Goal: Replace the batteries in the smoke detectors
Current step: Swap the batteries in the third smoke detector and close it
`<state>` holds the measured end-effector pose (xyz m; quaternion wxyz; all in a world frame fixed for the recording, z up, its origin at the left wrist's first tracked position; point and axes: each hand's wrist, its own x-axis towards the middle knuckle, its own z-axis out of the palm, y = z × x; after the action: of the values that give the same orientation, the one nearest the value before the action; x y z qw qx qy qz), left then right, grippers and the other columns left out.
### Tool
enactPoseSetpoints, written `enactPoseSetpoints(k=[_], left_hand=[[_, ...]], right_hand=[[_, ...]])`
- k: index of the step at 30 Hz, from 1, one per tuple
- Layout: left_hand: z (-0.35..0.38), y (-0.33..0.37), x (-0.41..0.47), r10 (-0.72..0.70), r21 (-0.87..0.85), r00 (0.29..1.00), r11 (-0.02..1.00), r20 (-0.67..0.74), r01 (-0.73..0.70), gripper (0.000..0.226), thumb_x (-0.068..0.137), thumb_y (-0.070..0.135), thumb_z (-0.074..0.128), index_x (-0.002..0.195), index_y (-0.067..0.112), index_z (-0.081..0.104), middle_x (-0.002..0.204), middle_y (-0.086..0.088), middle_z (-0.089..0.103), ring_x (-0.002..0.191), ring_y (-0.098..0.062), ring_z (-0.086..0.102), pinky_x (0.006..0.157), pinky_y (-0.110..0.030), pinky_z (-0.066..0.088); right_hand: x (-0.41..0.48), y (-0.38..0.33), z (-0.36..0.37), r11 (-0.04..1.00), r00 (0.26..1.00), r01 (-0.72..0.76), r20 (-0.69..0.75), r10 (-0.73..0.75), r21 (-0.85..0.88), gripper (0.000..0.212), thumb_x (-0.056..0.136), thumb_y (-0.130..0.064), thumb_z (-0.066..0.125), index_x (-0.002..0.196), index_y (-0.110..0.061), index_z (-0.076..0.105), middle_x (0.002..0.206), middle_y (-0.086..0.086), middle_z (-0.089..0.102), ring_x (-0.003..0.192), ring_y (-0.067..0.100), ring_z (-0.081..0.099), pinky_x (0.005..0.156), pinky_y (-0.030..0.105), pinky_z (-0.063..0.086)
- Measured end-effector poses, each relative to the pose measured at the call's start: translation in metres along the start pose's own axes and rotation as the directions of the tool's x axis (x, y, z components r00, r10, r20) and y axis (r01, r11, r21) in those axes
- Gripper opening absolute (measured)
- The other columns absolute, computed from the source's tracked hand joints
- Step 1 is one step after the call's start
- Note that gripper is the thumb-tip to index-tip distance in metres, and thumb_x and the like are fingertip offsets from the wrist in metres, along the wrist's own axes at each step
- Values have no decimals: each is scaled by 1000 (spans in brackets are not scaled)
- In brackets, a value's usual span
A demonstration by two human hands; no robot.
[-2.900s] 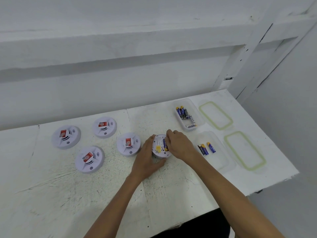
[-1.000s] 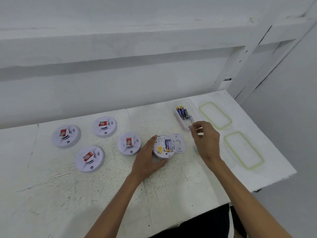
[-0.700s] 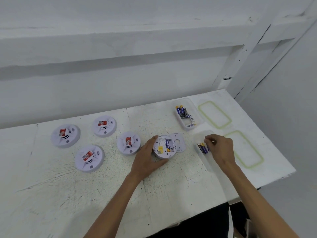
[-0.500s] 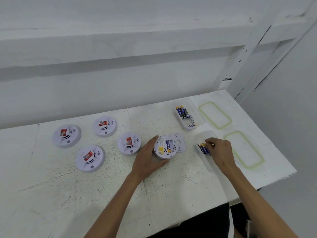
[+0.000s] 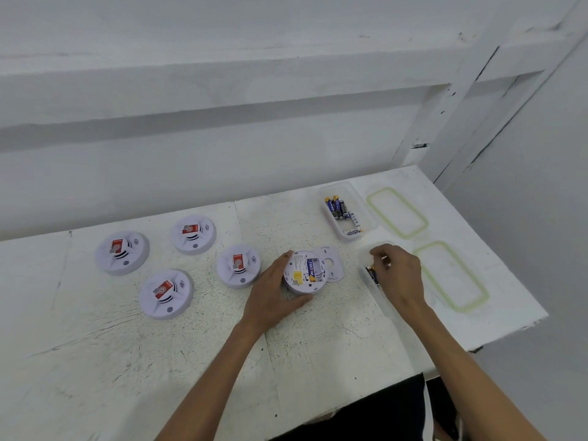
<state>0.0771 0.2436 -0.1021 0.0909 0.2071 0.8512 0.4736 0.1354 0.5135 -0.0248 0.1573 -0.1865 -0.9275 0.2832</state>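
An upturned white smoke detector (image 5: 304, 272) lies mid-table with its battery bay exposed; one blue battery (image 5: 311, 271) sits in it beside an empty slot. My left hand (image 5: 273, 296) grips the detector's left rim. Its detached back cover (image 5: 331, 264) lies just to its right. My right hand (image 5: 398, 275) hovers with curled fingers over the near clear container (image 5: 366, 253), where one battery (image 5: 371, 274) shows at the hand's edge. Whether the fingers pinch anything is hidden.
Several more smoke detectors lie face up to the left, the nearest (image 5: 238, 265) beside my left hand. A far clear container (image 5: 366, 202) holds several batteries (image 5: 337, 207). Two green-rimmed lids (image 5: 396, 213) (image 5: 451, 275) lie at the right, near the table edge.
My right hand left the detector, whose back cover now lies beside it, swung right, and came down over the near container. My left hand stayed on the detector.
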Motion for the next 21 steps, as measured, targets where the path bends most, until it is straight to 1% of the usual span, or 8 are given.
enactPoseSetpoints(k=[4,7,10,12,14,16,18,21], left_hand=[[1,-1,2,9,2,1000,1000,3,-9,104,75,70,76,158,25,31,159,15,41,144,-1,39,115,-37,44],[1,0,1,14,2,1000,1000,-5,-14,103,75,70,75,158,25,32,157,13,43,142,-2,41,114,-38,45],[-1,2,2,76,17,997,997,3,-76,99,79,65,76,158,22,33,159,10,41,144,-4,42,113,-41,46],[0,1,4,168,74,985,983,33,-170,95,84,50,76,160,17,29,167,5,26,151,-11,32,116,-42,42],[2,-2,5,220,137,975,966,24,-221,96,84,41,74,160,12,24,170,2,16,155,-16,21,119,-46,37],[4,-4,5,193,146,981,971,-20,-188,99,83,44,71,160,9,19,169,-2,12,157,-18,13,123,-42,29],[5,-4,5,180,151,983,973,-44,-172,99,83,45,71,159,8,20,168,-5,14,157,-21,11,122,-36,25],[4,-4,4,171,116,984,980,-51,-165,88,82,41,69,153,5,31,162,-9,26,154,-27,22,121,-45,33]], right_hand=[[0,-32,7,983,985,167,23,-169,76,16,90,-6,65,99,-16,73,94,-5,69,77,9,62,72,26,54],[0,-51,21,935,907,344,227,-354,84,11,91,-13,66,100,-16,71,107,-3,63,91,10,58,79,30,54],[3,-57,35,914,819,407,441,-366,4,29,90,-22,68,118,-17,65,140,3,50,126,21,47,96,37,50],[7,-60,40,894,743,448,565,-359,-20,47,91,-23,66,136,-19,54,160,5,29,145,22,30,108,38,43],[10,-63,43,884,670,467,659,-342,-17,59,90,-21,65,145,-22,44,165,4,17,149,22,23,114,38,38],[11,-65,43,878,628,476,714,-309,-38,65,89,-19,63,149,-23,39,165,4,16,149,24,23,114,39,37],[9,-65,44,874,632,483,715,-299,-62,66,88,-21,64,149,-21,38,162,8,21,146,28,24,112,42,39],[3,-66,43,886,693,449,672,-262,-118,68,86,-33,65,148,-20,38,150,10,30,138,28,31,102,43,48]])
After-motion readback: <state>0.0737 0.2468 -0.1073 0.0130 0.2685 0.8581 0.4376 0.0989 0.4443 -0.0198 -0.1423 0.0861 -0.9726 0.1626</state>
